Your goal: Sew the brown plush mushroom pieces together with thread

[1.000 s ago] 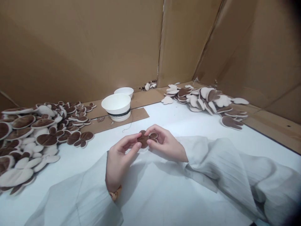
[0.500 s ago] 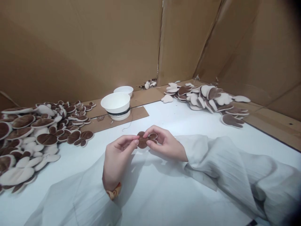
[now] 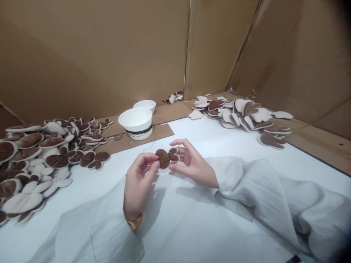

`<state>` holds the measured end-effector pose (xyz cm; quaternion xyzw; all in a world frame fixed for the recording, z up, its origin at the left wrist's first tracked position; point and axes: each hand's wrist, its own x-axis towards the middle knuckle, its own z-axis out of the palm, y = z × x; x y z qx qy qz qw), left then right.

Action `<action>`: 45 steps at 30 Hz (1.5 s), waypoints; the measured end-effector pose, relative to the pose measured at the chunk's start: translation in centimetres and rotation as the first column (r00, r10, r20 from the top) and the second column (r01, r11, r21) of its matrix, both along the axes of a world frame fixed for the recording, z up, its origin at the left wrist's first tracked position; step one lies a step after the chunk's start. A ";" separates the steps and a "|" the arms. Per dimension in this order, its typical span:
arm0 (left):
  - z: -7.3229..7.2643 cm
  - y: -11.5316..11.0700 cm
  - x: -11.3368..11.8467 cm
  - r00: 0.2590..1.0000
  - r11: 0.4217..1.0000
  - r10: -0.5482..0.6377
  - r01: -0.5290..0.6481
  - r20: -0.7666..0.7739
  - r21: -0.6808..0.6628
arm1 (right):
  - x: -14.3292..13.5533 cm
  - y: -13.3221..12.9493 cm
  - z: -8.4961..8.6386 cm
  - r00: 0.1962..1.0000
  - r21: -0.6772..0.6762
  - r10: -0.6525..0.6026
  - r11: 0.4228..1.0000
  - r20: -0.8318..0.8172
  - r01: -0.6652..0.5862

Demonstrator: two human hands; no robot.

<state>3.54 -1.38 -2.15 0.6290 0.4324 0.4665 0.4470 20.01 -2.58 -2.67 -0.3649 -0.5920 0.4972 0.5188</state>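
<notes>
A small brown plush piece [image 3: 163, 159] with a round body and lobes edged in white is held above the white table. My left hand [image 3: 141, 182] pinches its left edge between thumb and fingers. A dark line runs across the round part from the pinch toward the lobes. On the other side, my right hand [image 3: 193, 162] has its thumb and fingers spread around the lobed end, and they look apart from it. Just beyond stands a white bowl [image 3: 135, 120] with black thread [image 3: 139, 132] wound round it; a loose strand hangs down toward the table.
Many brown and white plush pieces [image 3: 57, 160] are heaped at the left. Another pile of flat plush pieces [image 3: 241, 113] lies at the back right. A second white bowl [image 3: 145, 105] sits behind the first, on cardboard [image 3: 164, 133]. Tall cardboard walls [image 3: 109, 51] enclose the table.
My right thumb and fingers have opened and come off the plush piece, uncovering its lobes. My left hand keeps its pinch, and the piece has shifted slightly left and up.
</notes>
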 end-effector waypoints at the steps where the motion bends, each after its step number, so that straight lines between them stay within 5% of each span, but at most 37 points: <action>1: 0.0 0.0 0.0 1.000 1.000 -0.004 0.004 0.004 0.003 | 0.0 0.0 0.0 1.000 0.015 -0.003 1.000 0.014 0.003; 10: 0.1 -0.2 0.2 0.990 0.993 -0.078 0.087 0.115 -0.075 | -0.1 0.2 0.0 0.999 -0.115 -0.009 0.993 -0.033 0.005; 27: 0.3 0.0 0.1 0.989 0.979 -0.147 0.141 -0.030 -0.144 | 0.0 0.4 -0.4 1.000 -0.181 0.017 0.983 -0.010 -0.019; 36: -0.3 0.1 0.1 0.987 0.975 -0.154 0.160 0.048 -0.156 | 0.0 0.3 -0.4 0.999 -0.146 -0.012 0.989 0.046 0.018; 45: -0.3 -0.2 0.1 0.991 0.986 -0.129 0.124 -0.039 -0.112 | 0.0 0.2 -0.3 0.979 -0.029 -0.019 0.999 0.203 0.025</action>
